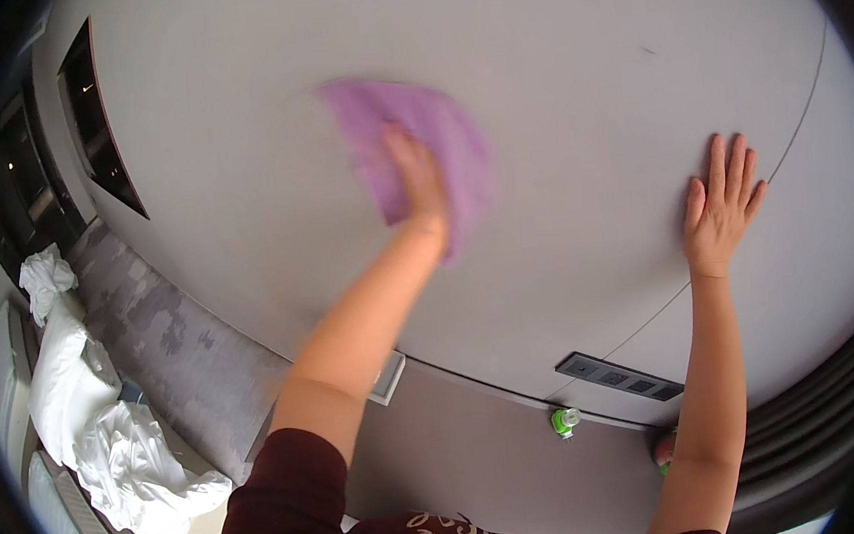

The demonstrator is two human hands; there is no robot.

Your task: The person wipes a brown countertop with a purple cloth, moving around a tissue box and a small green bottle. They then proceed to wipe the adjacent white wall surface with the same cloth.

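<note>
A purple cloth (pixel 462 144) lies against a pale grey wall (pixel 572 105), left of the picture's middle. My left hand (pixel 419 181) presses on it with the arm stretched out. Both hand and cloth are blurred, and the cloth's loose edges spread out around the fingers. Further right, my right hand (pixel 722 217) rests flat on the same wall with its fingers apart and nothing in it. It is beside a thin seam in the wall. A small dark mark (pixel 648 51) shows on the wall above and left of my right hand.
Below my hands, a black socket panel (pixel 620 377) sits above a brown-grey surface (pixel 463 437) bearing a green bottle with a clear top (pixel 565 422). Dark curtains (pixel 814 402) hang at right. Rumpled white bedding (pixel 130 463) and mottled grey carpet (pixel 168 325) are at left.
</note>
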